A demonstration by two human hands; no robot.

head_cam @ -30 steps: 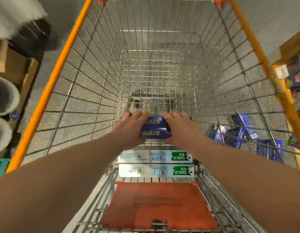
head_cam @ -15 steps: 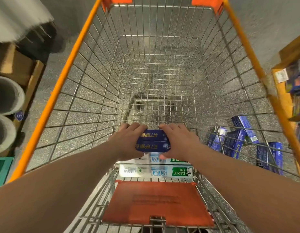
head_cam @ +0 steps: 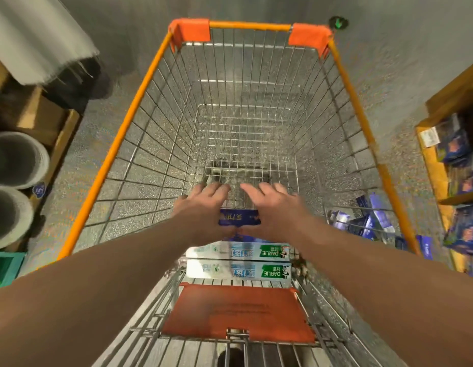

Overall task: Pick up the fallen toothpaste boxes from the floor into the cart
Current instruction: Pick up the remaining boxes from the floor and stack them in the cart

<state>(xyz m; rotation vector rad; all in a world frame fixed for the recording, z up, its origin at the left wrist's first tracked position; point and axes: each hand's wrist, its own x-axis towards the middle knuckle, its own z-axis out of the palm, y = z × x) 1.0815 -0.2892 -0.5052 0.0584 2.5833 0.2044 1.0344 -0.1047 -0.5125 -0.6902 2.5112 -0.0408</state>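
Head view: fingers (head_cam: 216,188) spread over blue box (head_cam: 239,217).

A shop aisle: a wire shopping cart (head_cam: 246,107) with orange rim on a speckled floor (head_cam: 103,133); wooden shelves (head_cam: 436,170) stocked with boxed goods at right; toothpaste boxes (head_cam: 238,271) lie in the cart.

Both hands, left (head_cam: 206,207) and right (head_cam: 272,207), now spread their fingers flat and open instead of gripping the dark blue cardboard toothpaste box (head_cam: 239,218), which sits lower, beside the white-and-green boxes (head_cam: 238,251) at the near end of the wire cart (head_cam: 129,123).
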